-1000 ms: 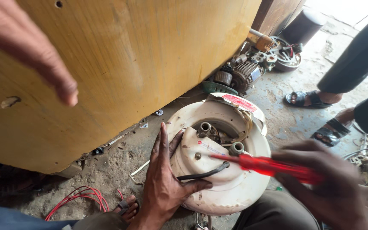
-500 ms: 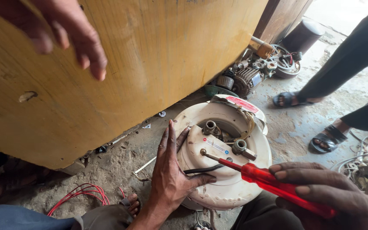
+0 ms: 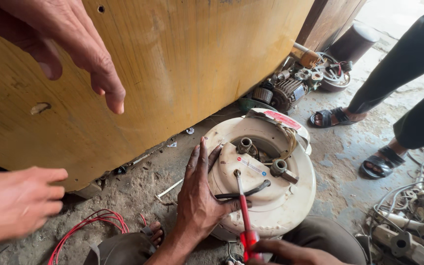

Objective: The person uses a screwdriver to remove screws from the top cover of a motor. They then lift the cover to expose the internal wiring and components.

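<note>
i've swung the red screwdriver (image 3: 244, 216) upright onto the screw; right hand (image 3: 290, 252) fingers grip its handle, left hand (image 3: 199, 203) fingers spread, bracing white housing (image 3: 290, 206).

Single head-worn view — looks steeply down, close over round cream-white plastic appliance housing (image 3: 266, 196) on ground. Large yellow wooden panel (image 3: 172, 73) fills frame above housing — bystander's sandalled feet right of it.

Glossy plastic casing (image 3: 276, 206), matt wooden panel (image 3: 197, 64)
</note>
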